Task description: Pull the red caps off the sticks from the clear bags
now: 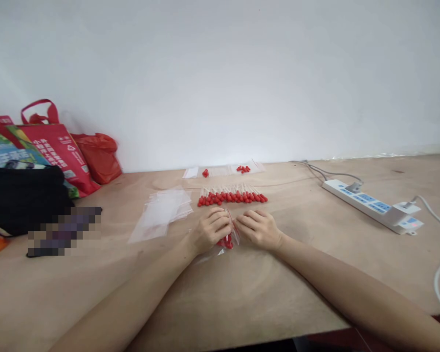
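My left hand (213, 229) and right hand (258, 230) pinch the bag (236, 234) between them near its edge, probably keeping it taut, the sticks (238, 196) lined up beyond, seemingly for easy reach.

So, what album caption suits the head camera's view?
Left hand and right hand at a clear plastic bag holding small red pieces.

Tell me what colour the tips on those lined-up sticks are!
The tips are red, best seen in the head view.

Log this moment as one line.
Left hand: holding clear bag, red pieces inside | Right hand: at bag's edge | Beyond: row of red-tipped sticks | Left side: flat bags
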The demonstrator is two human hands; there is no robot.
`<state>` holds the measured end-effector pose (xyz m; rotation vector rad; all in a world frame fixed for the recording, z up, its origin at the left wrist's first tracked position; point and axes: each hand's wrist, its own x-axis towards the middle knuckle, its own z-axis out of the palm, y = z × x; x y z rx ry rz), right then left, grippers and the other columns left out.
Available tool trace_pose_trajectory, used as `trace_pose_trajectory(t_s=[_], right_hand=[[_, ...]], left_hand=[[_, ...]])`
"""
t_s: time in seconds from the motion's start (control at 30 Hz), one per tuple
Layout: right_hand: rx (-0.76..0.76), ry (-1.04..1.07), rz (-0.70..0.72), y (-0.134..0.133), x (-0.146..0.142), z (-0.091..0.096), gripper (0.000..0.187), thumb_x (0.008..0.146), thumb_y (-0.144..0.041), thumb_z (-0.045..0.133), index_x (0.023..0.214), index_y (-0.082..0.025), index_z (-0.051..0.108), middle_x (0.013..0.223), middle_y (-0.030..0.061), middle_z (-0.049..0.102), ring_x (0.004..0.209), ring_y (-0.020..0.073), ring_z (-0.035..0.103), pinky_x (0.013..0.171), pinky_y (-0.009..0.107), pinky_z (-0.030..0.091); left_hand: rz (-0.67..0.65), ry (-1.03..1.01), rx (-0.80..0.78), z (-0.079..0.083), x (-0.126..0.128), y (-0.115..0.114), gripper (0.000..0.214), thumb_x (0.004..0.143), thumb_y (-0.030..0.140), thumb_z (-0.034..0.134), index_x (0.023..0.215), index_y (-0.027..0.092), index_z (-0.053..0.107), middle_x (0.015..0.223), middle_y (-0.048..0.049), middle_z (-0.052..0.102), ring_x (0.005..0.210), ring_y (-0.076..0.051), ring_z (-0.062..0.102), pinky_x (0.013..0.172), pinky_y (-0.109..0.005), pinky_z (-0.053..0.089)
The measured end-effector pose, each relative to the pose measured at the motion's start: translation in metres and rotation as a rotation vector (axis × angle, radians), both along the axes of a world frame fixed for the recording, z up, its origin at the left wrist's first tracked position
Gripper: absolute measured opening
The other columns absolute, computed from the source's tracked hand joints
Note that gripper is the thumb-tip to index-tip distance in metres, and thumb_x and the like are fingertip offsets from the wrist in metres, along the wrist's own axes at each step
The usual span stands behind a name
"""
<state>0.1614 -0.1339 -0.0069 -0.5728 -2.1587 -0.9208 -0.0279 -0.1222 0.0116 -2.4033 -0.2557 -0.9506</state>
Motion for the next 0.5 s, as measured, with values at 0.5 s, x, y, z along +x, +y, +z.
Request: trace_pose_trajectory(t_s=[0.5], right_hand=[[-0.04, -0.142, 0.137, 0.007, 0.008, 0.001, 0.026, 0.086, -0.014, 0.039, 0.066, -0.017, 0.055, 0.07, 0.0005, 0.057, 0.066, 0.0102, 0.044, 0.055, 0.026, 0.027]], left_hand=[[-0.05, 0.034, -0.019, -0.001, 0.002, 0.0, 0.018, 0.084, 0.01, 0.042, 0.071, 0.014, 0.053, 0.069, -0.0011, 0.06, 0.075, -0.011, 0.055, 0.081, -0.03, 0.049]])
